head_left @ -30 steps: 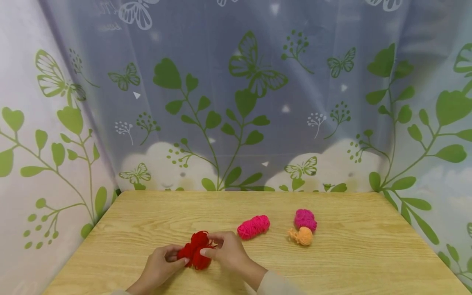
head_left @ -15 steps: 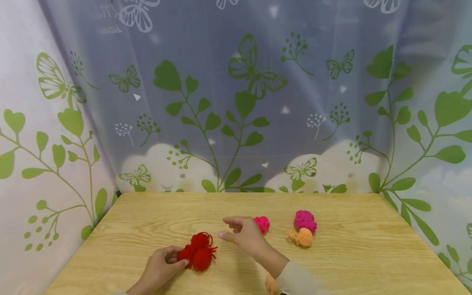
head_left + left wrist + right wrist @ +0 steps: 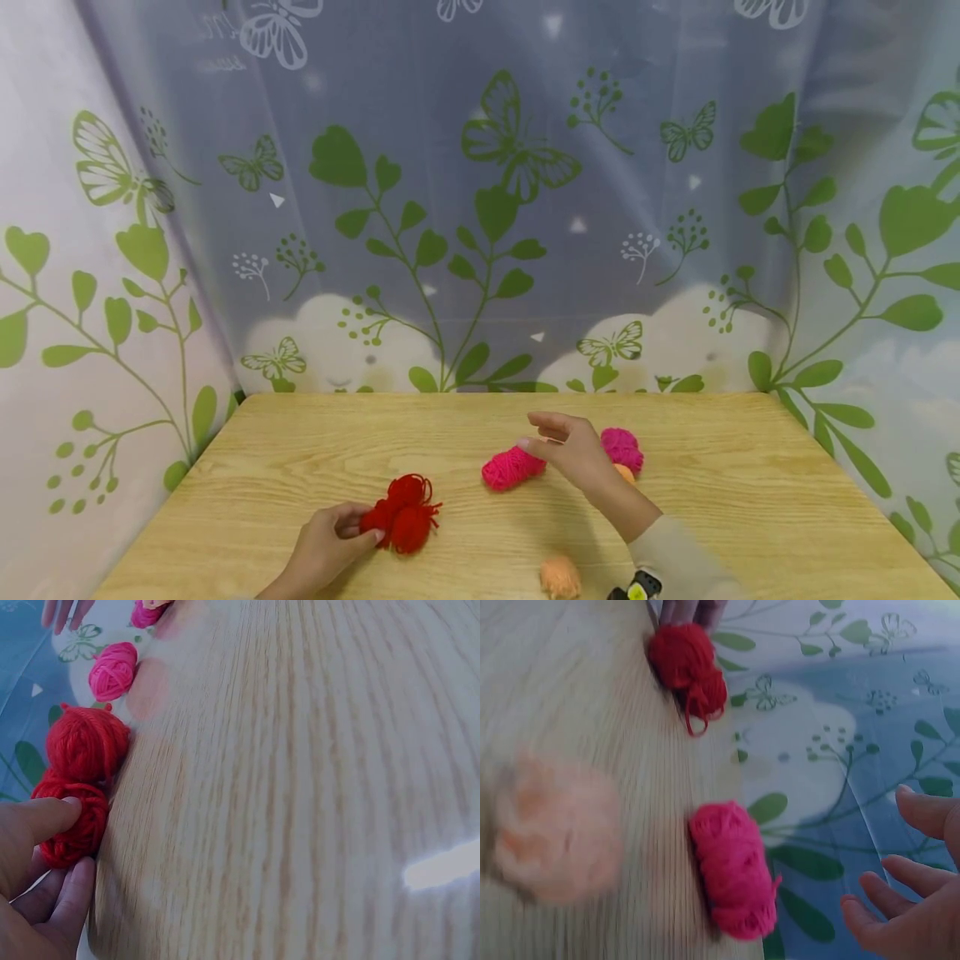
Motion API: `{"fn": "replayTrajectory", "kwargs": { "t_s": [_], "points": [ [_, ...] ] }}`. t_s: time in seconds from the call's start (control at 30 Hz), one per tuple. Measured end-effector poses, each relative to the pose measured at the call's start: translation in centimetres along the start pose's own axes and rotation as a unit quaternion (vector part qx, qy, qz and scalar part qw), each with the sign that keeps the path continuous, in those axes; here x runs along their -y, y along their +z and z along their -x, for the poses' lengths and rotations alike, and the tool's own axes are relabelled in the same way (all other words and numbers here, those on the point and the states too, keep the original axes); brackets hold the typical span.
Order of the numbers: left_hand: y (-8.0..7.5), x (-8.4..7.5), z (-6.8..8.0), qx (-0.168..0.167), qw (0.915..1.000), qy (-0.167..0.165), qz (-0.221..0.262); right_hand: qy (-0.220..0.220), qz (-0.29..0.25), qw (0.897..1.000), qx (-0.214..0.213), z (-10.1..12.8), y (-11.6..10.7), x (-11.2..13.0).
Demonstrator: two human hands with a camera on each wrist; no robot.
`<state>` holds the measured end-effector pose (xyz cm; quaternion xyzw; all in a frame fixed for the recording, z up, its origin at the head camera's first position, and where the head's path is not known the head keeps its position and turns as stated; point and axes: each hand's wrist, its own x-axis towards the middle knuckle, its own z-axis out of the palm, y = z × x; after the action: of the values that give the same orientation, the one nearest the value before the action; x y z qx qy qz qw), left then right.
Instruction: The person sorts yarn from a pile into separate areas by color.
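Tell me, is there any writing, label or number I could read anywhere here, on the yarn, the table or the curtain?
Curtain, top left: faint white script, too blurred to read.
Red yarn, pink yarn, table: no label, number or sign.

faint pale script at the upper left of the printed curtain point(image 3: 217, 37), too blurred to read, no other lettering, labels, brands or numbers legible anywhere, none on the yarn balls, none on the wooden table point(image 3: 750, 500)
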<state>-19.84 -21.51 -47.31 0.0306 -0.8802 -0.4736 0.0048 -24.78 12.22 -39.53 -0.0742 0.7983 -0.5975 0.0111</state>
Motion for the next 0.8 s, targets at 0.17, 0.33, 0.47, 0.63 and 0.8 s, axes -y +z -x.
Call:
{"fn": "replayTrajectory", "kwargs": {
  "t_s": [0.17, 0.33, 0.47, 0.63, 0.8],
  "points": [
    [0.0, 0.0, 0.0, 0.0, 1.0, 0.0, -0.002, 0.003, 0.021, 1.0, -0.012, -0.1, -2.6, -0.8],
    [0.1, -0.2, 0.0, -0.001, 1.0, -0.001, -0.006, 0.017, 0.037, 0.999, -0.034, -0.1, -4.8, -1.7],
    [0.1, -0.2, 0.0, -0.003, 1.0, -0.004, -0.006, 0.019, 0.069, 0.996, -0.054, -0.2, -6.1, -2.8],
    [0.0, -0.2, 0.1, -0.004, 1.0, 0.0, -0.006, 0.018, 0.11, 0.991, -0.071, -0.4, -7.7, -4.5],
    [0.0, -0.3, 0.1, -0.005, 1.0, -0.001, -0.006, 0.032, 0.119, 0.989, -0.081, -0.4, -8.9, -6.0]
  ]
}}
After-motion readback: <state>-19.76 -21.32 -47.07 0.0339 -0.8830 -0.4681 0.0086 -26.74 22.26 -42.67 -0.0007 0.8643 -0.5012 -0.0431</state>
